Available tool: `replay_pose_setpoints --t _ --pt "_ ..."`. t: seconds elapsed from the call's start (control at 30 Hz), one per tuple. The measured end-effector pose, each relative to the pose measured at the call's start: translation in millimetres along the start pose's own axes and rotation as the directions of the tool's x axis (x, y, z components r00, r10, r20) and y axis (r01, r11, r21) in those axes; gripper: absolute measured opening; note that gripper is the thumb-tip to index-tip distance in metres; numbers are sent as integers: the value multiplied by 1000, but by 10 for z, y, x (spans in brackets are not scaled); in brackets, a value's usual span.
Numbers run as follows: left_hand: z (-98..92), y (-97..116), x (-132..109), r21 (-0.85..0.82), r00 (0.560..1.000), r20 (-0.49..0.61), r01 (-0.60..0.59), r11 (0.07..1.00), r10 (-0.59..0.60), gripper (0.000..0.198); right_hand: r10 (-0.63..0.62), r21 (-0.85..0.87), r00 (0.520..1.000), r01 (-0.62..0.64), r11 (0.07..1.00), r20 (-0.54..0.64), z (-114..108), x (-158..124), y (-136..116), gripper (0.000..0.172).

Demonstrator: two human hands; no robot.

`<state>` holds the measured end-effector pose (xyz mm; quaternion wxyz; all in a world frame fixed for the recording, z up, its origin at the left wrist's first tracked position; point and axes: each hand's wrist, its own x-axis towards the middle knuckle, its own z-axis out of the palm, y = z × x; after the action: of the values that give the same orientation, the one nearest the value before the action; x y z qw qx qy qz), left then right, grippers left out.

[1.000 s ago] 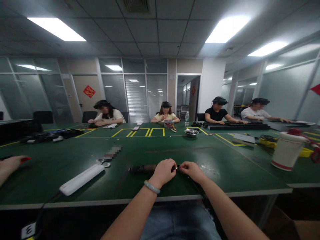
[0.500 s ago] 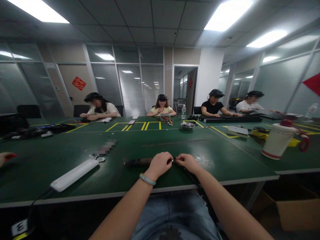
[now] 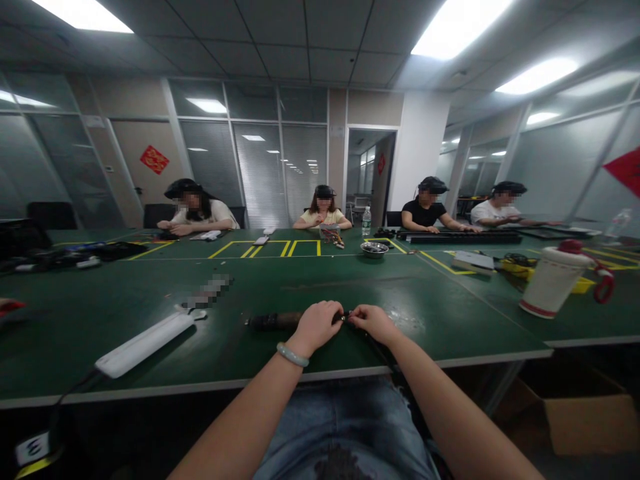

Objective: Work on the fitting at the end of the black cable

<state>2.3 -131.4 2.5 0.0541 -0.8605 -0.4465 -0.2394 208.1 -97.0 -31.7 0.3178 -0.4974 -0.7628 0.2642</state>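
On the green table in front of me lies a long dark cylinder with a brown middle (image 3: 277, 321), which looks like an electric screwdriver. My left hand (image 3: 320, 325) wraps over its right end, with thumb and fingers bent around it. Just right of that, my right hand (image 3: 373, 323) pinches a small dark piece with a shiny bit at the cylinder's end. A black cable (image 3: 376, 348) runs from under my right hand towards the table's front edge. My fingers hide most of where the two meet.
A white power strip (image 3: 145, 343) lies to the left, a blurred phone-like item (image 3: 210, 291) beyond it. A white bottle with a red lid (image 3: 554, 280) stands right. Farther back are a metal bowl (image 3: 374, 249), a water bottle (image 3: 367, 221) and several people seated working.
Both hands stay at the cylinder's right end, with only slight finger movement. The view has shifted a little. At the far left edge, another person's hand has mostly left the picture.
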Motion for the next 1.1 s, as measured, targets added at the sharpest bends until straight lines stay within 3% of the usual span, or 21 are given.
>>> replay_pose_setpoints --t 0.77,0.9,1.1 --pt "-1 3 8 -21 1000 11 -28 999 28 14 -1 9 1000 1 1000 11 16 28 52 20" --pt "-9 25 9 -10 1000 5 13 1000 -13 18 -7 8 1000 7 1000 15 5 22 40 21" --pt "-9 19 7 -31 1000 -2 -6 1000 6 12 -6 18 1000 5 1000 12 -3 16 40 18"
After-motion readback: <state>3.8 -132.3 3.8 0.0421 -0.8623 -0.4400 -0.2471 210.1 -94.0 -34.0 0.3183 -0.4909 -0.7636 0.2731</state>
